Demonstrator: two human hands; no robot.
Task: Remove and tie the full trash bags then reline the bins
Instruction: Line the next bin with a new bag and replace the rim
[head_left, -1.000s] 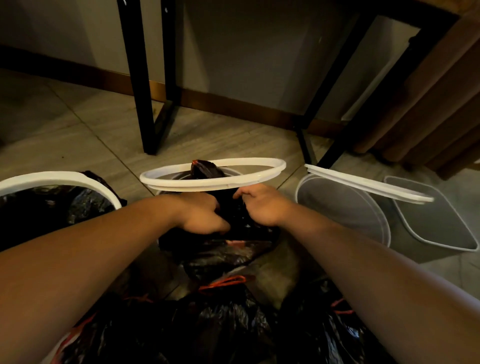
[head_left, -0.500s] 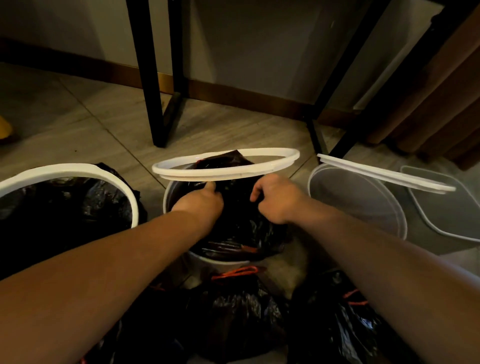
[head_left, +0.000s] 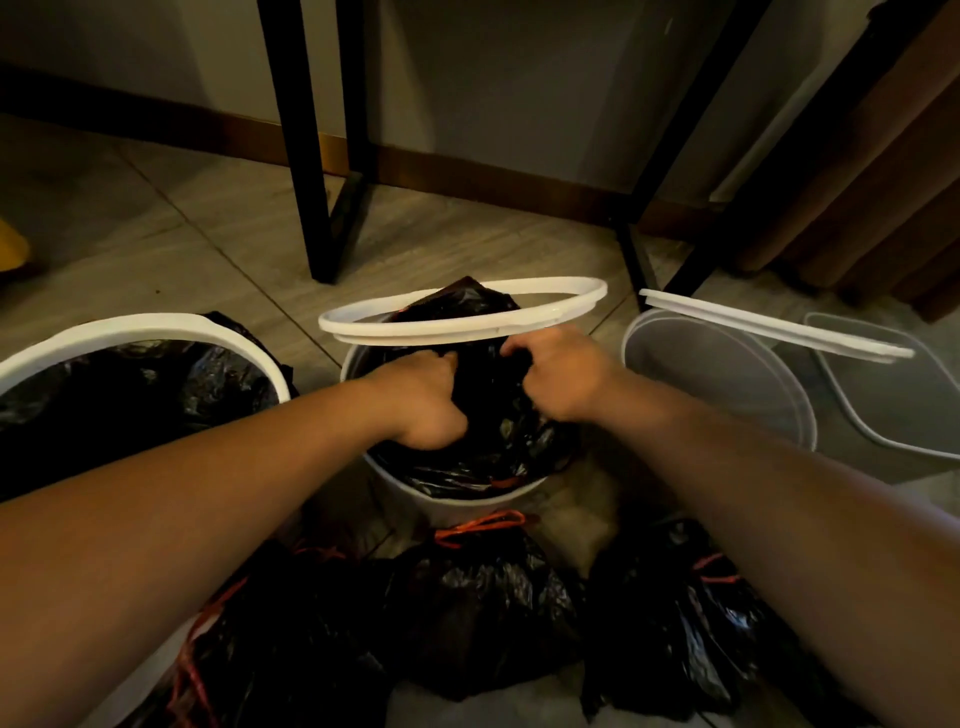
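My left hand (head_left: 423, 400) and right hand (head_left: 558, 376) each have fingers clamped on the black bag (head_left: 488, 441) in the middle bin (head_left: 447, 501), its bunched top pointing up through the raised white ring (head_left: 462, 317). Tied bags (head_left: 467, 603) lie on the tiled floor (head_left: 208, 249), black table legs (head_left: 306, 156) behind

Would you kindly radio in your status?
Both hands, left and right, gripping black liner in middle bin. White ring raised. Tied bags crowd floor.
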